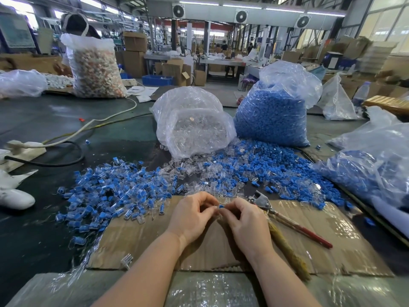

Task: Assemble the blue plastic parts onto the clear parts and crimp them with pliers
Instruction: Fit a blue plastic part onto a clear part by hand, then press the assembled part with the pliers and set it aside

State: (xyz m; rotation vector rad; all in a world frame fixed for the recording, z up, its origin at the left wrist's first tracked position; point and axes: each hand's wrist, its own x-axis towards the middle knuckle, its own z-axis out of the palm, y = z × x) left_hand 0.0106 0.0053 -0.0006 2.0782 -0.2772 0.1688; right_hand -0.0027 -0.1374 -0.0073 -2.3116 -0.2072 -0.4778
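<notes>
Left hand (192, 216) and right hand (244, 220) meet above the cardboard sheet (332, 247), together pinching one blue part (221, 206); pliers (285, 218) lie just beside.

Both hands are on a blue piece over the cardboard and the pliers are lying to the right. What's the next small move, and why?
Probably finish pressing the blue part into the clear part, which is barely visible between the fingertips. Both the left hand and right hand pinch the pieces, so neither is free. The pliers lie untouched on the cardboard, so crimping likely comes after seating.
</notes>
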